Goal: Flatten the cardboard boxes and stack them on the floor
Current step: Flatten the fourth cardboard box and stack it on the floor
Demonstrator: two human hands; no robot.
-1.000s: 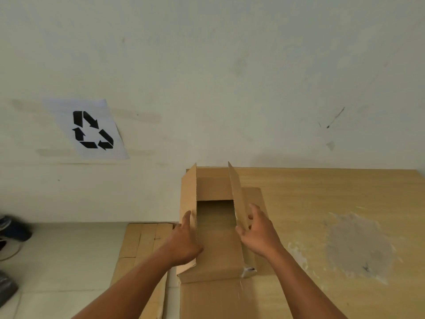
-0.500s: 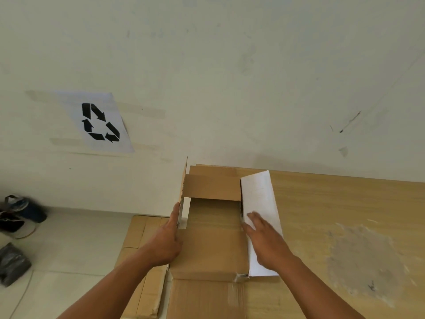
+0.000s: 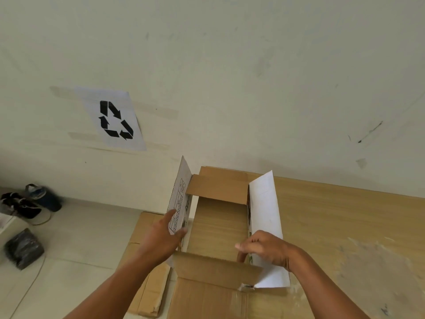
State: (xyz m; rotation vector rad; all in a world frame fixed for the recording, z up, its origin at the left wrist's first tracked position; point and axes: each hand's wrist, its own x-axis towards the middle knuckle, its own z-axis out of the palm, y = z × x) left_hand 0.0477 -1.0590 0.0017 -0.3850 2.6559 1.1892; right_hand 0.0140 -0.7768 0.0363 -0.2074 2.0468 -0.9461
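Observation:
An open cardboard box point(image 3: 218, 226) lies at the left end of a wooden table point(image 3: 345, 226), brown inside and white outside. Its left flap point(image 3: 180, 196) stands nearly upright, showing printed black text. My left hand point(image 3: 162, 238) presses flat on that flap's outer face, fingers spread. The right flap point(image 3: 264, 215) is folded outward, white side up. My right hand point(image 3: 266, 249) grips its inner edge, fingers curled over it. The near flap point(image 3: 216, 270) and far flap point(image 3: 218, 189) lean inward. A stack of flattened cardboard point(image 3: 147, 284) lies on the floor below my left arm.
A wall with a taped recycling sign point(image 3: 115, 120) rises behind the table. Shoes point(image 3: 23, 206) and a dark bag point(image 3: 24, 248) lie on the tiled floor at far left. The tabletop has a worn grey patch point(image 3: 377, 268) at right.
Both side flaps have been spread outward; the right one went from upright to lying white side up. My right hand changed from pressing flat to gripping its edge. The view swung closer.

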